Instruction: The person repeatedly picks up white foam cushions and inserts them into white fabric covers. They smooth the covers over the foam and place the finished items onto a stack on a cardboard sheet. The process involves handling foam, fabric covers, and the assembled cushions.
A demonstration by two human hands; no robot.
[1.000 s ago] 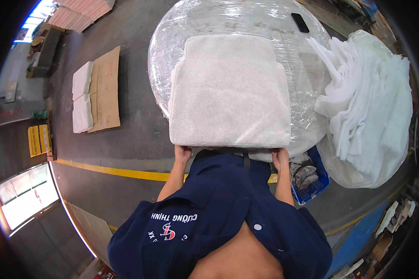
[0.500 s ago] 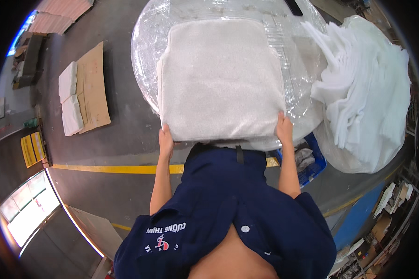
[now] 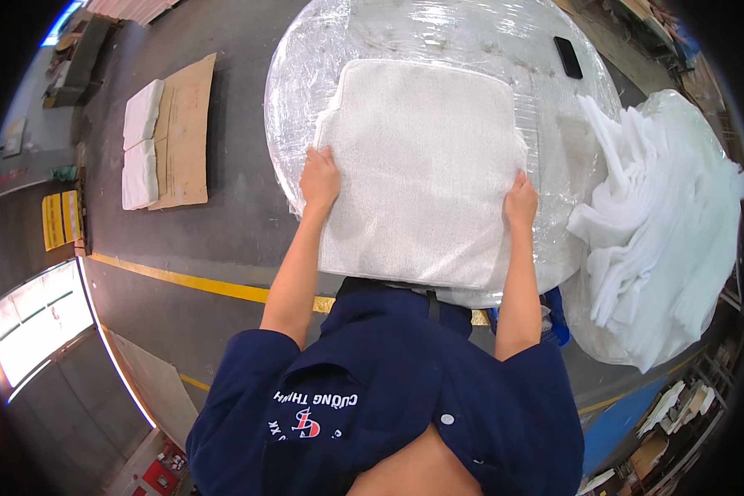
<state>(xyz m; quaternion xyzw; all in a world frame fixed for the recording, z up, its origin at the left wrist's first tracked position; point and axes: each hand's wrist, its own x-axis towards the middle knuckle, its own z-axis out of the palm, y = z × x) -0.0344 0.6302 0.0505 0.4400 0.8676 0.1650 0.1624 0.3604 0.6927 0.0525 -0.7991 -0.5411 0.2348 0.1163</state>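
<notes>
An off-white fabric seat cushion [image 3: 422,174] lies on a round surface wrapped in clear plastic [image 3: 306,74], its near edge against my waist. Small notches show at its far corners. My left hand [image 3: 319,177] is closed on the cushion's left side, about midway along. On the right side my right hand [image 3: 521,201] grips the edge a little nearer to me. The fingertips of both hands are partly hidden at the edges.
Beyond the cushion lies a black phone [image 3: 568,58]. A heap of white padding sheets [image 3: 645,223] stands at the right in clear plastic. On the floor at left are cardboard [image 3: 186,132] and white folded bundles [image 3: 140,174]. A blue crate [image 3: 556,322] is partly hidden behind my right arm.
Both hands have moved from the cushion's near corners farther up its sides. The cushion's far edge sits lower in view, and the whole phone has come into sight.
</notes>
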